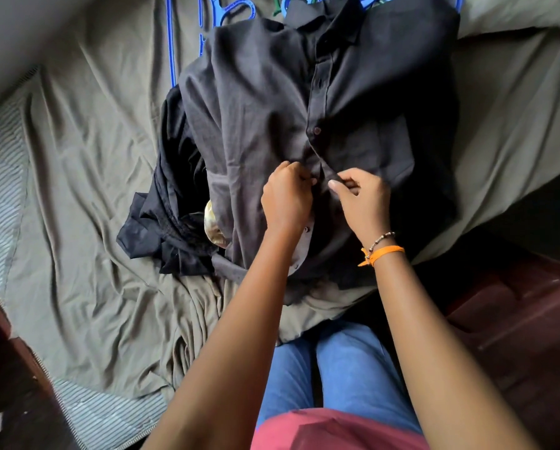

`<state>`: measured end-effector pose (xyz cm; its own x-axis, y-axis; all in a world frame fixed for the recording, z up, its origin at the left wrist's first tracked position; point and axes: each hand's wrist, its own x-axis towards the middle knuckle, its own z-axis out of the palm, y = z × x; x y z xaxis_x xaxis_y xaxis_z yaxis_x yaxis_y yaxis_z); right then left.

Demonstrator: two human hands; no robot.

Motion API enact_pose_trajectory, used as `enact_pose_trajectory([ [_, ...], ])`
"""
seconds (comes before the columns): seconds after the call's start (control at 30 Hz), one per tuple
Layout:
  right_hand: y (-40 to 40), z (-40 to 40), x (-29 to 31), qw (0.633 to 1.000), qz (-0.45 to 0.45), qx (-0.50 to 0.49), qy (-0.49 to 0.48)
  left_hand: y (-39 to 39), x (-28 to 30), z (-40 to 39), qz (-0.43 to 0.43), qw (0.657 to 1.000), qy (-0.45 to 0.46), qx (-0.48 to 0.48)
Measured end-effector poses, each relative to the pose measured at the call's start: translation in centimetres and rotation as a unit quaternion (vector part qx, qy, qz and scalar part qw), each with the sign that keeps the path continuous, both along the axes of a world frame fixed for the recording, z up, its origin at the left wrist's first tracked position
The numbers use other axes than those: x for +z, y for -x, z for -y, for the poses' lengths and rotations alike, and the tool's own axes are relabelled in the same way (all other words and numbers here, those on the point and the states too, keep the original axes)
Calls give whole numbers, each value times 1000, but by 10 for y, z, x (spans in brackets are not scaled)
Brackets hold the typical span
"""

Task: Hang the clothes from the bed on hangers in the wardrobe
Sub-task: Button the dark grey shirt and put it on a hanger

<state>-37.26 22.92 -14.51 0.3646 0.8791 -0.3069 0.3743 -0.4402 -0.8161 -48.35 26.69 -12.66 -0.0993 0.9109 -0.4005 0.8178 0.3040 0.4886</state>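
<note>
Black shirt [321, 125] lies mid-frame on the bed [87, 190], both hands' grip, left hand [286, 198] and right hand [361, 198], pinching its placket, likely buttoning; next, fetch a blue hanger [226, 11] at top.

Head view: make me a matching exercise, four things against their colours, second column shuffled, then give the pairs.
Things:
1. shirt
2. hangers
3. bed sheet
4. wristband

Colours:
A. orange
B. olive-grey
C. dark grey
D. blue

Pairs: 1-C, 2-D, 3-B, 4-A
</note>
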Motion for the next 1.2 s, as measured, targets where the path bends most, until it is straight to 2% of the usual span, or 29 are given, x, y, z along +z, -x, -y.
enact_pose_trajectory([
  [0.1,0,1,6,998,-57,-19,24,9,5,2,107,991,24,73],
  [0.23,9,3,16,998,-70,-9,0,18,13,15,289,942,80,154],
  [0.37,17,6,20,998,-59,-24,-14,17,20,22,362,904,102,203],
  [0.57,16,11,23,995,-94,-30,-9,13,21,23,360,900,110,219],
  [0.73,11,10,28,969,-232,-76,29,16,22,20,379,890,149,206],
  [0.87,11,6,26,978,-199,-54,26,19,23,14,378,886,175,204],
  [0.97,15,4,20,992,-123,-33,4,19,24,15,370,884,196,207],
  [1.07,20,5,19,997,-80,-11,-14,16,21,16,341,903,157,209],
  [1.2,12,7,18,994,-112,1,1,14,18,13,326,916,133,195],
])
